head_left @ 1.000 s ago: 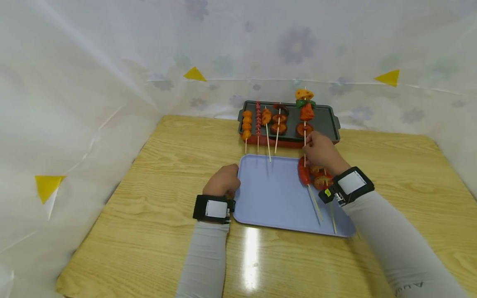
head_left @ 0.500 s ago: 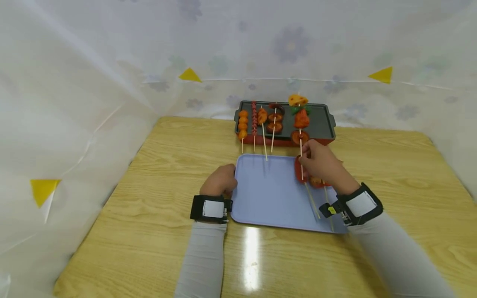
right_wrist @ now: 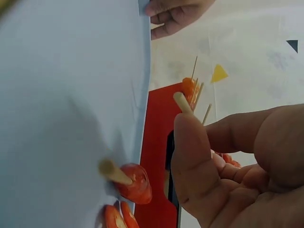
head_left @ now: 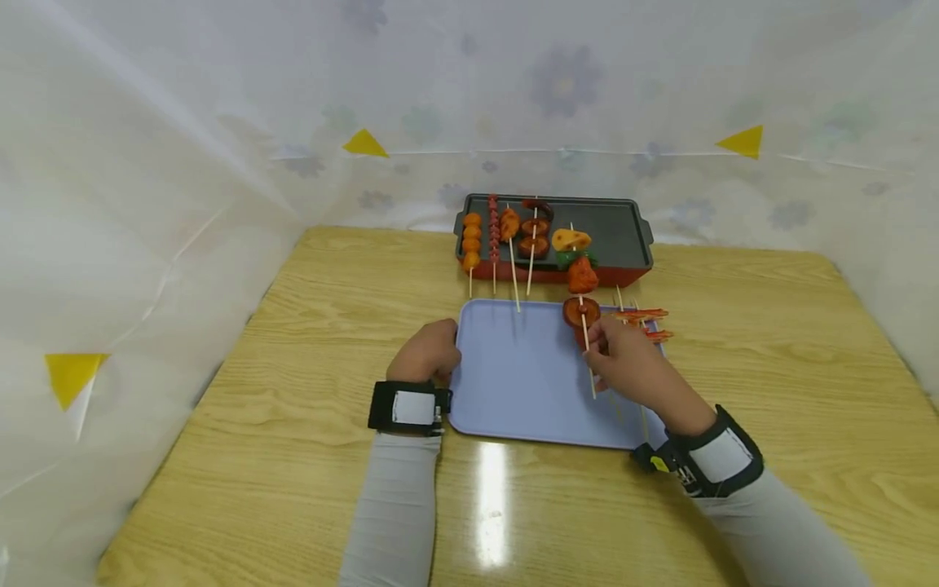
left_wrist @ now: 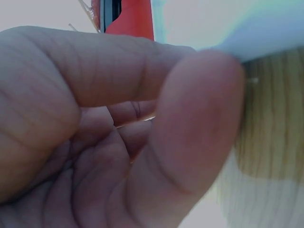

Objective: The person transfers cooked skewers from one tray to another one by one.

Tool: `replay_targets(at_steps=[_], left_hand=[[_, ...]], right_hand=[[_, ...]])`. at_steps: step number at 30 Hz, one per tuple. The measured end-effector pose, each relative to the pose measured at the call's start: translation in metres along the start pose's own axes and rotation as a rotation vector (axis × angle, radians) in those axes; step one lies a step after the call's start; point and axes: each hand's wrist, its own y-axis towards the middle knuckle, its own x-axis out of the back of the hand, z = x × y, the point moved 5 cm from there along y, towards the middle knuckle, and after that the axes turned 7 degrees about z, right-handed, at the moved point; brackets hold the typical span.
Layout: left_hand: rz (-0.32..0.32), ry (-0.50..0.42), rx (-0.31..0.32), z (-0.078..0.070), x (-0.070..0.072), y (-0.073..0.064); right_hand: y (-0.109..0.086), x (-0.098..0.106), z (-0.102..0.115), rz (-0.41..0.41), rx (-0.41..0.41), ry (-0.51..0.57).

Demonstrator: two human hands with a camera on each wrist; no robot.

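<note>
My right hand [head_left: 629,363] pinches the wooden stick of a mixed skewer [head_left: 583,277] between thumb and fingers. The skewer carries a yellow piece, a green piece, a red-orange chunk and a brown round slice; it overlaps the tray's far edge in the head view. My left hand [head_left: 425,350] grips the left edge of the light blue tray [head_left: 513,367], fingers curled at its rim. On the tray's right side lie a red sausage skewer [right_wrist: 135,184] and a skewer of red-edged slices [head_left: 649,316], both partly hidden by my right hand in the head view.
Behind the tray stands a dark grill pan [head_left: 609,228] with a red base. Several skewers lie on its left half, including one of orange balls [head_left: 472,240], their sticks jutting toward the tray. A wooden table [head_left: 330,326] lies under everything, with a patterned curtain [head_left: 440,98] behind.
My right hand has drawn the mixed skewer off the grill pan, toward me over the tray. My left hand keeps its grip on the tray edge. The head view has shifted slightly.
</note>
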Motion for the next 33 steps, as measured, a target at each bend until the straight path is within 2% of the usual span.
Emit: replay_targets(at_steps=[12,20,26,33], left_hand=[[0.006,-0.003,0.002,-0.001,0.001,-0.001],[-0.002,0.001,-0.008,-0.001,0.002,-0.001],[0.007,-0.007,0.001,-0.001,0.002,-0.001],[0.010,-0.005,-0.001,0.000,0.003,0.000]], right_hand=[[-0.013,-0.032,-0.004,0.070,-0.056,0.047],[-0.014,-0.048,-0.002,0.102,-0.028,-0.040],[-0.014,-0.053,-0.002,0.135,-0.038,-0.070],[-0.016,-0.049,-0.007,0.155,-0.083,-0.069]])
